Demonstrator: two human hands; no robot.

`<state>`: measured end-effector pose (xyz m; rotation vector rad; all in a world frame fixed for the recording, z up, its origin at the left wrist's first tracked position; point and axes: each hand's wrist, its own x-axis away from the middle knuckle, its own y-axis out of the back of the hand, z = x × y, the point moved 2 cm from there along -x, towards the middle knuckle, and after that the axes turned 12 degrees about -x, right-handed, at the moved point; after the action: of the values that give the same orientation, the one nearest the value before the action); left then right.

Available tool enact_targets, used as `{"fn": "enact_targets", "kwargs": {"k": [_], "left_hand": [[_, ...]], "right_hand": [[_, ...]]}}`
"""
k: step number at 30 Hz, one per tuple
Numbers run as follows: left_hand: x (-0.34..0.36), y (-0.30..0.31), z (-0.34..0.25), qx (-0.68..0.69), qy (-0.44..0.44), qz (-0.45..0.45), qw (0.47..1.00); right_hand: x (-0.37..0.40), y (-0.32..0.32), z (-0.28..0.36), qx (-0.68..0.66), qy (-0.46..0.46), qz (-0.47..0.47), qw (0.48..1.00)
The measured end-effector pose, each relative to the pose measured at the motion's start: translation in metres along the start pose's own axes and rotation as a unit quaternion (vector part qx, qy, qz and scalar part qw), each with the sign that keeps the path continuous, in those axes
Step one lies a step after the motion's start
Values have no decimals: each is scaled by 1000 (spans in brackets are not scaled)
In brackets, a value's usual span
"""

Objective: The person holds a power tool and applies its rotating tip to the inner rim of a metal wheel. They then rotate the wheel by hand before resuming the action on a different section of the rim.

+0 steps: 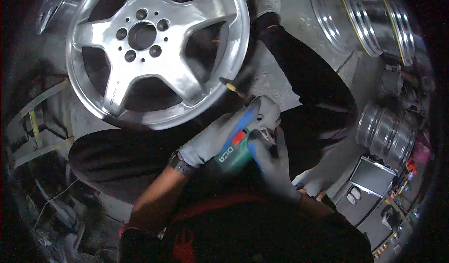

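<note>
My left hand [206,141], in a grey and blue work glove with a watch at the wrist, is closed around a green DCA angle grinder [232,154] with a red switch. My right hand [276,167], gloved the same way, grips the grinder from its other side, fingers close to the grey metal head. From the head a thin spindle with a yellow part [230,87] and a dark tip points at the wheel's edge. A polished five-spoke alloy wheel [161,62] lies face up just beyond my hands, its rim close to that tip.
My dark-trousered legs [308,66] are bent around the wheel. Shiny wheel barrels [346,17] lie at upper right, with more rims [387,134] at right. A dark flat panel [372,176] sits at lower right. A frame [37,111] stands on the left.
</note>
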<state>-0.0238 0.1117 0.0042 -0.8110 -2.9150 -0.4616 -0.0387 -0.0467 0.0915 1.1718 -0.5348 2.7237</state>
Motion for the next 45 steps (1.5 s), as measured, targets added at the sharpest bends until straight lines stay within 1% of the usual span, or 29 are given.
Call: {"fn": "enact_targets", "kwargs": {"k": [2, 3, 5, 6, 8, 9, 11, 13, 15, 17, 20, 21, 22, 23, 24, 25, 27, 28, 29, 31, 33, 34, 35, 36, 38, 40, 42, 43, 45], "left_hand": [[9, -1, 2, 15, 37, 43, 998], [13, -2, 0, 12, 38, 43, 998], [20, -1, -6, 7, -24, -32, 999], [22, 0, -10, 6, -25, -31, 999], [25, 4, -18, 86, 74, 17, 993], [27, 2, -17, 86, 73, 17, 993], [30, -1, -14, 4, -5, -25, 1000], [19, -3, -11, 13, -12, -18, 1000], [4, -3, -5, 22, -18, -11, 1000], [-7, -3, 2, -16, 14, 16, 1000], [-13, 4, -9, -58, 13, 14, 998], [-11, 2, -8, -59, 13, 15, 998], [-6, 0, -7, -21, -4, 1, 1000], [-1, -2, -7, 15, -20, -13, 1000], [6, -2, -8, 14, -18, -12, 1000], [13, -1, -8, 39, -10, -20, 999], [21, -1, -12, 64, -1, -26, 998], [23, 2, -17, 30, -8, -32, 999], [23, 3, -19, -4, -15, -39, 999], [18, 1, -12, 2, -18, -25, 1000], [9, 2, -8, 11, -22, -12, 1000], [5, 2, -7, -27, -4, 8, 1000], [3, 2, -7, -65, 15, 27, 997], [4, 2, -10, -65, 14, 26, 997], [10, 3, -17, -18, -30, -40, 999], [17, -1, -9, -16, -26, -45, 999], [19, -5, -1, -13, -23, -51, 998], [17, -6, 3, -6, -16, -39, 999], [11, -4, 4, 3, -11, -28, 1000]], "right_hand": [[3, -1, -5, -4, -6, 11, 1000], [4, -2, -7, -6, -12, 21, 1000], [10, -3, -12, -4, -13, 23, 1000], [12, -3, -13, 0, -15, 25, 1000], [13, -1, -15, 21, -22, 34, 999], [13, 0, -16, 43, -30, 43, 998], [13, -3, -9, 20, -32, 46, 998], [12, -2, -7, -1, -34, 48, 998], [8, 5, -6, 39, 29, 16, 999], [-1, 8, 5, 39, 27, 23, 999], [-2, 8, 5, 20, 32, 22, 999], [0, 7, 2, 1, 39, 16, 999], [3, 4, -1, 0, 37, 16, 999], [7, 1, -5, 9, 9, 8, 1000], [10, 0, -8, 19, -18, 0, 1000], [11, 1, -9, 17, -19, 0, 1000], [11, 1, -13, 35, -38, 67, 996], [11, 3, -13, 34, -38, 66, 996], [10, 4, -13, 43, -31, 66, 996], [6, 12, -20, 54, -23, 66, 996], [-1, 17, -22, 157, 92, 44, 982], [1, 14, -17, 158, 92, 43, 982], [3, 9, -9, 100, 58, 33, 993], [4, 3, -4, 41, 23, 23, 999], [8, 1, -10, 40, 11, 26, 999], [8, 3, -16, 38, -3, 28, 999], [7, 7, -21, 3, -21, 29, 999], [5, 9, -21, 5, -22, 29, 999], [0, 9, -14, 121, 75, 59, 988]]}}
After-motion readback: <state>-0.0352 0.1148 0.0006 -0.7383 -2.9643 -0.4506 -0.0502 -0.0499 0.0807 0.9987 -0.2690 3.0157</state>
